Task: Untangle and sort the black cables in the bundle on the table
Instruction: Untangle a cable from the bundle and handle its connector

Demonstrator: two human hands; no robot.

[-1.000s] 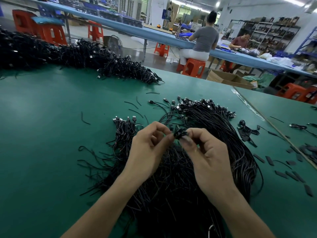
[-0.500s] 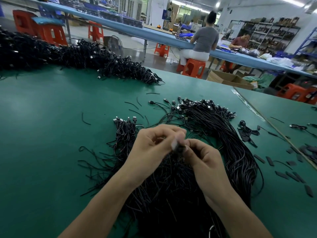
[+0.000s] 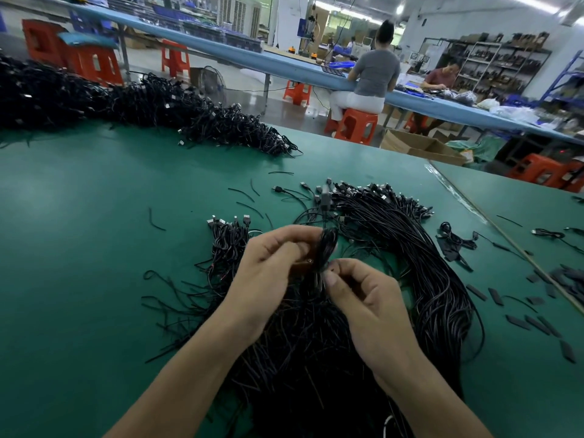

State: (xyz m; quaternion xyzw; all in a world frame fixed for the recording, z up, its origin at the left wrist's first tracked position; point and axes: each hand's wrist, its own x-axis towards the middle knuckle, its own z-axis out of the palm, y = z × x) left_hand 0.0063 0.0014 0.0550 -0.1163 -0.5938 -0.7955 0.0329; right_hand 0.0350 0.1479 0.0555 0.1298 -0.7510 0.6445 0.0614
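While L hand (image 3: 271, 270), R hand (image 3: 363, 298) pinch cable (image 3: 325, 248), plug (image 3: 325, 197) points away.

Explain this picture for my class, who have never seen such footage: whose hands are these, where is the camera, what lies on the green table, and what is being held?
There is no machine here: a person works with bare hands. The picture comes from a wide-angle camera on the person's head, looking forward and down. On the green table lies a bundle of black cables, with a longer heap further back on the left and small flat black pieces to the right. The left hand and the right hand both pinch a small coil of black cable, held above the bundle.
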